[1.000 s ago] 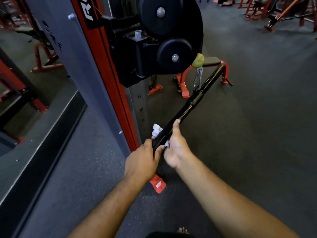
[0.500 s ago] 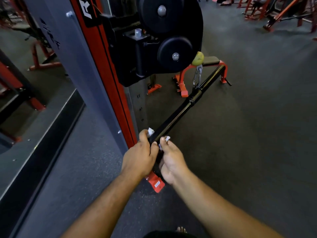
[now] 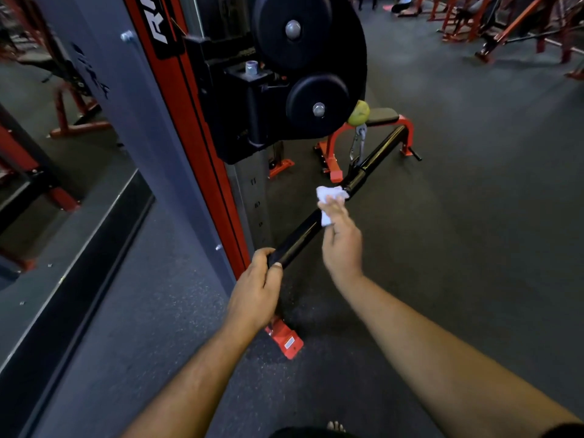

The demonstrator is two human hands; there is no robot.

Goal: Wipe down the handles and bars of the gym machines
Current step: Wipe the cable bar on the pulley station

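A black straight bar (image 3: 303, 233) hangs by a carabiner (image 3: 358, 147) from the cable machine's pulley and slants from lower left to upper right. My left hand (image 3: 257, 289) grips the bar's near end. My right hand (image 3: 341, 238) holds a white wipe (image 3: 330, 200) against the bar, close to its middle collar, with the fingers wrapped over it.
The red and grey cable machine column (image 3: 177, 128) with black pulley wheels (image 3: 316, 58) stands right in front. A mirror wall (image 3: 47, 184) runs along the left. A low red bench (image 3: 379, 121) sits behind the bar, and more red equipment (image 3: 505, 23) stands far right.
My right hand has slid the wipe up the bar from beside my left hand toward the middle collar. My left hand keeps its hold on the near end.
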